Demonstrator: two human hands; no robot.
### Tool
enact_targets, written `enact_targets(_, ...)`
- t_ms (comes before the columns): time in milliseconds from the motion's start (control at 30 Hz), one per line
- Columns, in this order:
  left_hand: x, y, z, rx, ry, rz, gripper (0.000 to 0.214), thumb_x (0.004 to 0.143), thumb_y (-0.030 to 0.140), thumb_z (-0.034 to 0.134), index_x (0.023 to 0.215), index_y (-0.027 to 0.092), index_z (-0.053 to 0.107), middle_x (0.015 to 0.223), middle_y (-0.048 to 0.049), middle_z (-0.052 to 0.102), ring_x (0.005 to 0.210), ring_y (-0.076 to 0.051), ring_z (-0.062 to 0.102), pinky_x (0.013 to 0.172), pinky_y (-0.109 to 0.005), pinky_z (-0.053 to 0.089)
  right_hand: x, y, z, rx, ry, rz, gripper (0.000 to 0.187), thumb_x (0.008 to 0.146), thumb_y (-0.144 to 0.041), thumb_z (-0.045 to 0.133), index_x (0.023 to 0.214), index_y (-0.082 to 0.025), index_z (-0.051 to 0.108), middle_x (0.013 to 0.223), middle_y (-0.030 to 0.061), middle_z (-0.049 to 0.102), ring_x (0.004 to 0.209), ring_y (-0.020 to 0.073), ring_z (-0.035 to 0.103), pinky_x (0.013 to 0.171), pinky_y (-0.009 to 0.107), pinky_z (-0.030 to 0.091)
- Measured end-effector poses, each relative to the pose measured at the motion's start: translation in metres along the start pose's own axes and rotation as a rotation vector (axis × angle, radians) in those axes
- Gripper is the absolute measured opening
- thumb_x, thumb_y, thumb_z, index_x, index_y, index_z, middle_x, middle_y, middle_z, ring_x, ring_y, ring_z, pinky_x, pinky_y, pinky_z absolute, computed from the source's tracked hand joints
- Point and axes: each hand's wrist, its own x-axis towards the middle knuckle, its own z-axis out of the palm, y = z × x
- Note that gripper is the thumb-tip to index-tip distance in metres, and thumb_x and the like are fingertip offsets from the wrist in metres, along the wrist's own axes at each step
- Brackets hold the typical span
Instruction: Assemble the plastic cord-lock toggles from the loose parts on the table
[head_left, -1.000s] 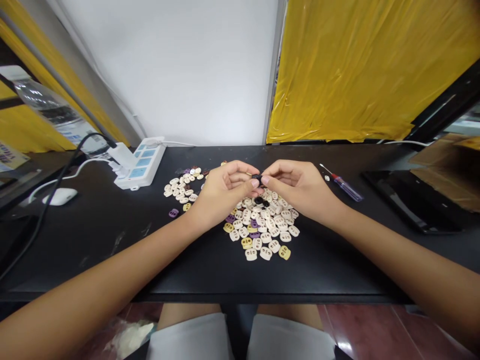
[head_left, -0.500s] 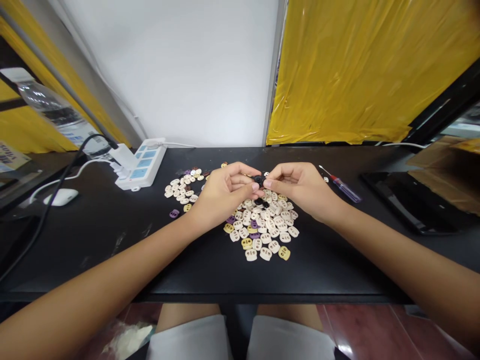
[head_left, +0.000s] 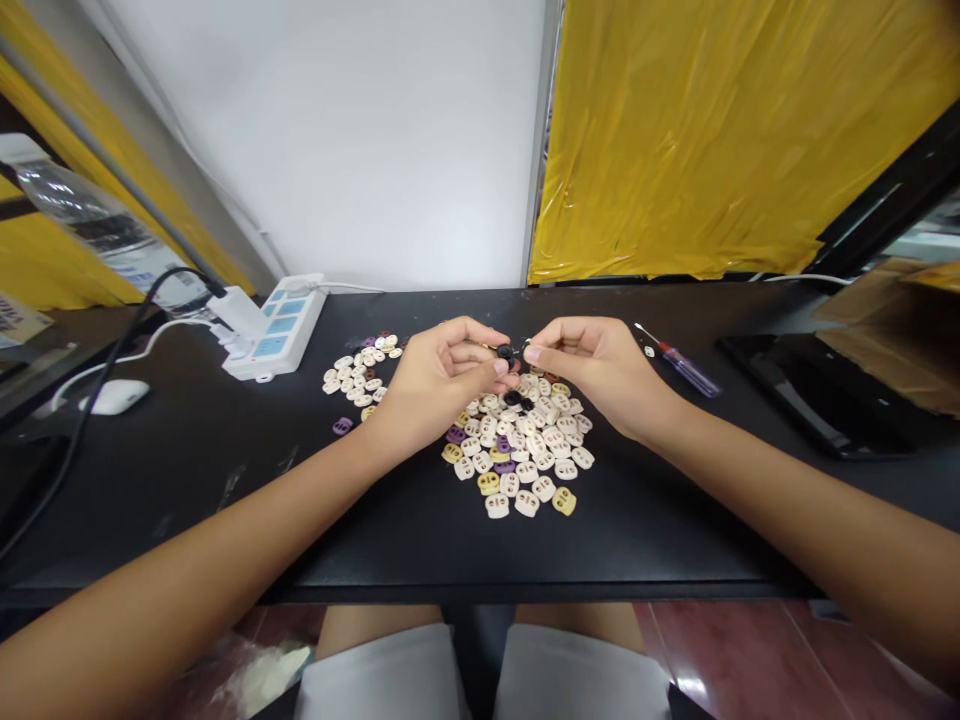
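Note:
My left hand [head_left: 450, 378] holds a small round black piece [head_left: 505, 352] at its fingertips, above a heap of two-hole cord locks [head_left: 544, 445]. Across a narrow gap, my right hand [head_left: 589, 365] has thumb and index finger pinched together; what they hold, if anything, is too small to make out. The heap is mostly cream, with some yellow and purple cord locks among them. More black pieces [head_left: 519, 400] lie on top of it, just under my hands. A second cluster of cord locks [head_left: 352, 372] spreads to the left of my left hand.
A screwdriver [head_left: 690, 372] lies right of my right hand, near a black tray-like object [head_left: 817, 400]. At the left are a white power strip [head_left: 277, 330] with plugged-in cables, a white mouse-like object [head_left: 115, 396] and a plastic bottle [head_left: 105, 225]. The black table [head_left: 375, 540] ends at my lap.
The fingertips of my two hands have parted slightly, leaving the black piece in my left hand. The whole view has shifted a little.

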Motion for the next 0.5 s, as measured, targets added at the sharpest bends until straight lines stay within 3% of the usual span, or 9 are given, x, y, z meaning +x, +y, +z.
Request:
enact_targets(233,-0.0002,0.0012,0.0015,-0.003,-0.009,-0.005,0.033,0.076,0.026,0.087,0.099,0.012,0.068,0.077,-0.0072,0.080,0.078,-0.020,0.080,0.071,-0.026,0.064,-0.0015,-0.0004,0.0014,0.003,-0.030,0.019,0.014,0.070,-0.028,0.083,0.070,-0.018,0.072,0.069,0.0021,0.070,0.065,0.0152,0.058,0.064,0.031,0.044)
enact_targets(500,-0.0032,0.0039,0.0023,-0.015,-0.002,-0.027,0.035,0.071,0.025,0.091,0.096,0.012,0.069,0.075,-0.0073,0.080,0.074,-0.020,0.080,0.068,-0.025,0.065,-0.0028,-0.0043,0.0033,0.017,-0.054,0.035,0.030,0.065,-0.039,0.090,0.066,-0.018,0.069,0.065,0.0017,0.065,0.062,0.0143,0.053,0.058,0.030,0.041)
